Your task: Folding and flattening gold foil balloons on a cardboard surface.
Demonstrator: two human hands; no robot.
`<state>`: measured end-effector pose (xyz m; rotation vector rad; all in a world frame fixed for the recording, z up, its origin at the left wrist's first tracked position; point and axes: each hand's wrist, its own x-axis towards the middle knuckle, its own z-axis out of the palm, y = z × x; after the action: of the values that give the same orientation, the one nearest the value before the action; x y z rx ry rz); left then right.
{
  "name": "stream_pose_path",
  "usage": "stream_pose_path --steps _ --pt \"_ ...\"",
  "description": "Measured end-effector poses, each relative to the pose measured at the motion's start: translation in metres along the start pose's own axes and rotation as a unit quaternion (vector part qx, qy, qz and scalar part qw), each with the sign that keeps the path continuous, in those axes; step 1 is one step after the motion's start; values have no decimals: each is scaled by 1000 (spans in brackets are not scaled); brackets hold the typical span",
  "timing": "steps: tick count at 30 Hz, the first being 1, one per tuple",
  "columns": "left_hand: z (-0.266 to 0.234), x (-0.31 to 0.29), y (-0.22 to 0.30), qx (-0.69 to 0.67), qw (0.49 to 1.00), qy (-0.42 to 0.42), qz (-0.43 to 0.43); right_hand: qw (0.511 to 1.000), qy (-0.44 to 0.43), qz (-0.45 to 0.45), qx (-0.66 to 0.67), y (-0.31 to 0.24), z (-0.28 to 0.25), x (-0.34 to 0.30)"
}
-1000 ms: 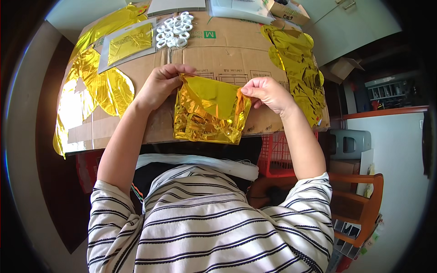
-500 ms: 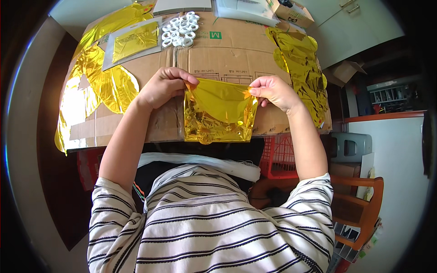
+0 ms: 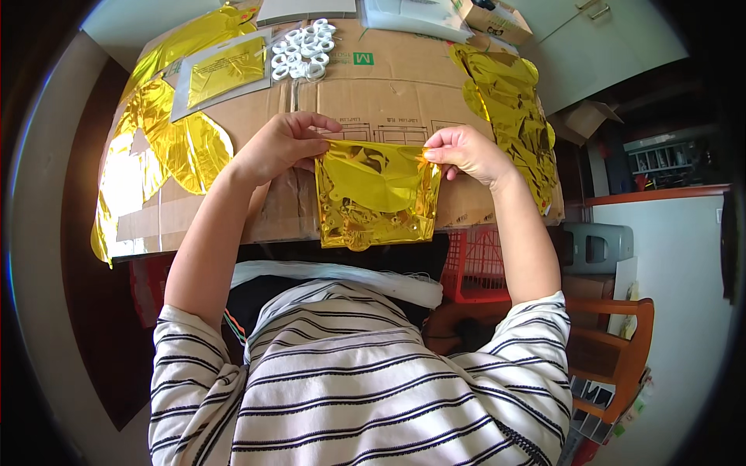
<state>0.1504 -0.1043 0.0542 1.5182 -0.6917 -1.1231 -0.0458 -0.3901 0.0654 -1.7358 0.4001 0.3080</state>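
Observation:
A folded sheet of shiny gold foil (image 3: pixel 378 190) hangs between my hands at the near edge of the cardboard-covered table. My left hand (image 3: pixel 281 147) pinches its upper left corner, with the index finger lifted a little off the foil. At the upper right corner, my right hand (image 3: pixel 465 155) grips it between thumb and fingers. The foil's upper edge is stretched nearly straight, and its lower part is crinkled with a small rounded tab at the bottom. Whatever lies inside the folds is hidden.
Gold foil pieces (image 3: pixel 186 144) spread at the left, more (image 3: pixel 509 128) at the right. A clear bag with folded foil (image 3: pixel 228 71) lies beside a heap of white ribbon rolls (image 3: pixel 303 50). Clear plastic sleeves (image 3: pixel 416 19) and a small box (image 3: pixel 497 22) stand far back. A red crate (image 3: pixel 475 268) sits below.
My left thumb and fingers have shifted their hold on the foil's corner, and the index finger has lifted. The foil's upper edge is pulled straighter. The right hand has hardly moved.

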Motion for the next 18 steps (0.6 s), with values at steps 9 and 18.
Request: stream_pose_path --steps 9,18 --pt "5 -1 -1 13 1000 21 10 999 11 27 -37 -6 -1 -1" --pt "7 -4 2 35 998 35 34 996 -12 -60 -72 -28 2 5"
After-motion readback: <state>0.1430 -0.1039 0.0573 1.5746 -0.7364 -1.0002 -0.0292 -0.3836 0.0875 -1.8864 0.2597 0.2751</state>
